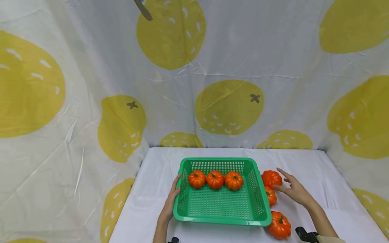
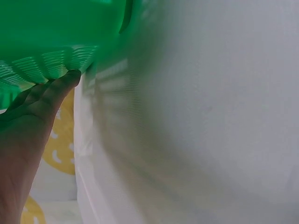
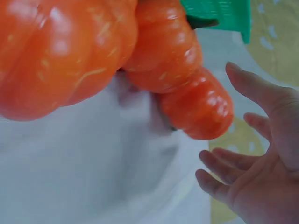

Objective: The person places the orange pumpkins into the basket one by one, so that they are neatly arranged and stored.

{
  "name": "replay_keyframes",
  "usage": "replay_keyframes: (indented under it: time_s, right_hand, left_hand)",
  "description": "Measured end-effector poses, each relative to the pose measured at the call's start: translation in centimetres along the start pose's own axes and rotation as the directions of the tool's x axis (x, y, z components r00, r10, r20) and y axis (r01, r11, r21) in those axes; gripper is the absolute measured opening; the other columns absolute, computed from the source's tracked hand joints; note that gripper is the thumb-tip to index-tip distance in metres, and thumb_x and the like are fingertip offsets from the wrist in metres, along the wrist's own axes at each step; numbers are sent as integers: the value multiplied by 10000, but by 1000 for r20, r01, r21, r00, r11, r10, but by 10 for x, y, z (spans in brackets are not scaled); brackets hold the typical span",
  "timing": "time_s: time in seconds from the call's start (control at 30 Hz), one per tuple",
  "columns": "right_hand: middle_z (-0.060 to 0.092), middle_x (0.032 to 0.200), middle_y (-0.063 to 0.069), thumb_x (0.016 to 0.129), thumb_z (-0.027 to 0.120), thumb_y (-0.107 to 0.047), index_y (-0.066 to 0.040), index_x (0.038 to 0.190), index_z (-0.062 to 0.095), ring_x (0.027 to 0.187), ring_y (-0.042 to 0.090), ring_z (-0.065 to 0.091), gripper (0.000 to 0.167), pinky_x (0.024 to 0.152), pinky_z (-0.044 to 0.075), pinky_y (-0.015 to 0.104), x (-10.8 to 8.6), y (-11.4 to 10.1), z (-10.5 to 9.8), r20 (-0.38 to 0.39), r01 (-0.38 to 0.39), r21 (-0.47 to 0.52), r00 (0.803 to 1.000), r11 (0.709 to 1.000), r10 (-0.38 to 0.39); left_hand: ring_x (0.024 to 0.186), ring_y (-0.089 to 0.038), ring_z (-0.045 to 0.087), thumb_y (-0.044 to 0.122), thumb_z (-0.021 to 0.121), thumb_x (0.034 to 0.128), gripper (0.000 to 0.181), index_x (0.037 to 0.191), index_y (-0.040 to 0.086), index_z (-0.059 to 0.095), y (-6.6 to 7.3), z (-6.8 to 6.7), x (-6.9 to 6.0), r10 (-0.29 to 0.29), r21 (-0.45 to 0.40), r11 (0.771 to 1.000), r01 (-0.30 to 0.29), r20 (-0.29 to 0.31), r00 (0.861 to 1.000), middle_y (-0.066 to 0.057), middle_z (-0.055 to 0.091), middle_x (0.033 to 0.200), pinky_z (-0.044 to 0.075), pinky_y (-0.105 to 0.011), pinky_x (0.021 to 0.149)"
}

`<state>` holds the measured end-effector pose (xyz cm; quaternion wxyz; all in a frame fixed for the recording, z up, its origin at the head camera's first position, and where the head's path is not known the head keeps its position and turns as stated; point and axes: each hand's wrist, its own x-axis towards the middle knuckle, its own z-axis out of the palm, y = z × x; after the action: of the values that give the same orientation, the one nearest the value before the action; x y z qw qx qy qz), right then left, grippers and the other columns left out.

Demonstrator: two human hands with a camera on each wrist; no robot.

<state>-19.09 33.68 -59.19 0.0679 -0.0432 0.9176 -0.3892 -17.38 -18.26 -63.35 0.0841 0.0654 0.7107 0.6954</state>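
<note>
A green plastic basket [image 1: 218, 221] holds three small orange pumpkins [image 1: 215, 180] in a row near its far side. My left hand [image 1: 171, 199] rests against the basket's left side, and the left wrist view shows its straight fingers [image 2: 58, 88] on the slatted outer wall. My right hand [image 1: 293, 189] is spread beside the far pumpkin [image 1: 271, 178], thumb and fingers apart. In the right wrist view, a gap separates that hand [image 3: 261, 158] from the farthest pumpkin [image 3: 201, 107]. Whether the thumb touches a pumpkin in the head view, I cannot tell.
Along the basket's right side stand a middle pumpkin [image 1: 270, 196] and a larger near pumpkin [image 1: 278, 225]. White cloth covers the table [image 1: 307, 168]. A lemon-printed curtain [image 1: 170, 101] hangs behind and at both sides.
</note>
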Motion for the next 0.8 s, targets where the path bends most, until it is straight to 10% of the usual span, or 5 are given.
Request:
replay_keyframes:
  time_s: [0.8]
  right_hand:
    - [370, 1545, 368, 960, 738, -207, -29, 1623, 258, 1259, 565, 523, 838, 943, 575, 560, 15, 20, 18, 4, 50, 100, 999, 994, -50]
  left_hand:
    - [1616, -394, 43, 428, 257, 1117, 553, 1659, 355, 178, -3, -1, 2, 3, 29, 1000, -3, -8, 1000, -55, 62, 1763, 76, -683, 1233]
